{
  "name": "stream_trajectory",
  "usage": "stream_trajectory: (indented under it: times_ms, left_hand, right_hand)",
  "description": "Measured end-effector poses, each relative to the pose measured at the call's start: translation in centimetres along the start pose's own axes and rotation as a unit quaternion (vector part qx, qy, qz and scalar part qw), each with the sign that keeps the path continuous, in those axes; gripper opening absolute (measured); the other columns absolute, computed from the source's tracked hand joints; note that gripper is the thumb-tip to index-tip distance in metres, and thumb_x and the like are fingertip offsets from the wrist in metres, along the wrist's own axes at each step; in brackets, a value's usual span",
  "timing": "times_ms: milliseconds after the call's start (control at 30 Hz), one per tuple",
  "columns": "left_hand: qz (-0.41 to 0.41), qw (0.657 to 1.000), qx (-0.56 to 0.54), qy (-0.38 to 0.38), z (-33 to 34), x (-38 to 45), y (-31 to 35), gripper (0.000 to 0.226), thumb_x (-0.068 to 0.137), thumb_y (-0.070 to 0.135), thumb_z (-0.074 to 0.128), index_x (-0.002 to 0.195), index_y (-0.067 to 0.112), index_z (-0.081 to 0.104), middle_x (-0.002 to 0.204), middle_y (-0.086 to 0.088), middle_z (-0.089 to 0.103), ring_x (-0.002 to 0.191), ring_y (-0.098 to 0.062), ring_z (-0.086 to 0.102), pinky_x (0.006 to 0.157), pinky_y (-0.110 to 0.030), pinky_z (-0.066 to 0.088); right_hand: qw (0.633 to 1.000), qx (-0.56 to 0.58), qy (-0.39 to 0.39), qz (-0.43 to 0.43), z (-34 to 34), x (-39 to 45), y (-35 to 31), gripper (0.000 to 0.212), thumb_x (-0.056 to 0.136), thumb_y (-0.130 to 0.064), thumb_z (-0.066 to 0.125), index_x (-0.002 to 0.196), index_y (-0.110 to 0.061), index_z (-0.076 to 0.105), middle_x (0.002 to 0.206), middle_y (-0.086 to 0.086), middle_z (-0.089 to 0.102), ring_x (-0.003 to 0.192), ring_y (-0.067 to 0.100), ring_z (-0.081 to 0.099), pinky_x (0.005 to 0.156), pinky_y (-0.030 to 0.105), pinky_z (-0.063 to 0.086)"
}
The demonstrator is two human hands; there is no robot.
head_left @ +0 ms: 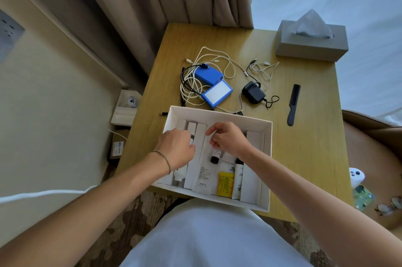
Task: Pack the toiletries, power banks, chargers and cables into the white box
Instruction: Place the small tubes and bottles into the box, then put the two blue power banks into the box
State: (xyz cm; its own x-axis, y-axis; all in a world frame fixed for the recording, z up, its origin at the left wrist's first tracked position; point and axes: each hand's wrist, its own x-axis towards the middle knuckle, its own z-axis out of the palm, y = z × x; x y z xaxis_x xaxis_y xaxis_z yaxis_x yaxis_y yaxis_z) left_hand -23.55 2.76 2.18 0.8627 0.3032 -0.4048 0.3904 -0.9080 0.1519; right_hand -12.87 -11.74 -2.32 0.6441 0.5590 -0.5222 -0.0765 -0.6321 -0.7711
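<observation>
From the head view, both hands are inside the white box (219,114), which sits on the wooden tabletop (304,158) at its near edge. The left hand (177,149) reaches in at the box's left part, its fingers curled down among the upright white cartons (201,136); what, if anything, they grip cannot be told. The right hand (228,138) is just beside it, over the box's middle, fingers bent as if pinching, with a small dark-capped bottle (215,156) directly beneath the fingertips; whether it actually holds the bottle is not clear. Nearer the body than the right hand lie a white tube (203,176), a yellow sachet (226,184) and another white tube with a dark cap (238,177), all inside the box.

Beyond the hands, outside the box, two blue power banks (208,75) lie amid a tangle of white and black cables (191,86). Farther to the right of them sits a black charger (253,92) with its cord, and more loose white cables (263,68) lie beyond it. A black comb (293,103) lies well to the right of the right hand. A grey tissue box (311,42) stands at the far right corner of the tabletop.
</observation>
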Motion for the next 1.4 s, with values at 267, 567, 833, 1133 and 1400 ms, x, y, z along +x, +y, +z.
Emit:
stream_trajectory:
  times_ms: [267, 567, 833, 1133, 1400]
  left_hand:
    - [0.065, 0.978, -0.103, 0.169, -3.9, 2.2, 1.1, 0.01, 0.091, 0.027, 0.058, 0.094, 0.02, 0.066, 0.088, 0.006, 0.06, 0.082, -0.013, 0.055, 0.063, -0.029, 0.046]
    - [0.081, 0.976, -0.112, 0.171, -6.7, 7.4, -1.0, 0.013, 0.093, 0.028, 0.058, 0.105, 0.026, 0.063, 0.098, 0.009, 0.06, 0.09, -0.008, 0.054, 0.064, -0.021, 0.041]
    - [0.096, 0.981, -0.103, 0.132, -6.5, 11.6, -3.1, 0.012, 0.093, 0.029, 0.059, 0.105, 0.029, 0.062, 0.093, 0.014, 0.052, 0.089, -0.007, 0.051, 0.058, -0.015, 0.032]
    - [0.106, 0.983, -0.112, 0.104, -5.7, 14.6, -5.1, 0.013, 0.093, 0.027, 0.058, 0.104, 0.029, 0.064, 0.101, 0.011, 0.058, 0.093, -0.007, 0.053, 0.063, -0.018, 0.037]
    - [0.098, 0.984, -0.119, 0.089, -5.8, 15.4, -6.4, 0.011, 0.093, 0.026, 0.057, 0.102, 0.027, 0.064, 0.101, 0.01, 0.056, 0.073, -0.004, 0.049, 0.056, -0.019, 0.032]
  right_hand:
    - [0.998, -0.017, 0.027, -0.059, -2.4, -0.4, -4.6, 0.031, 0.085, 0.0, 0.049, 0.092, -0.021, 0.072, 0.076, 0.0, 0.074, 0.076, 0.017, 0.07, 0.079, 0.038, 0.06]
    - [0.992, -0.025, 0.117, -0.051, -5.3, 3.9, -7.5, 0.03, 0.088, -0.005, 0.056, 0.085, -0.031, 0.071, 0.077, -0.004, 0.073, 0.071, 0.016, 0.07, 0.07, 0.037, 0.06]
    - [0.934, -0.332, 0.111, -0.073, -5.7, 11.1, -6.6, 0.052, 0.081, -0.001, 0.065, 0.126, -0.027, 0.062, 0.126, -0.001, 0.066, 0.112, 0.021, 0.058, 0.079, 0.033, 0.052]
    - [0.793, -0.591, 0.019, -0.15, -4.3, 15.1, -4.5, 0.077, 0.081, -0.022, 0.072, 0.151, -0.027, 0.04, 0.146, 0.009, 0.044, 0.132, 0.03, 0.04, 0.101, 0.04, 0.044]
    - [0.721, -0.657, 0.038, -0.218, -4.4, 16.1, -3.2, 0.069, 0.075, -0.032, 0.074, 0.14, -0.024, 0.051, 0.136, 0.014, 0.049, 0.127, 0.036, 0.043, 0.109, 0.051, 0.037]
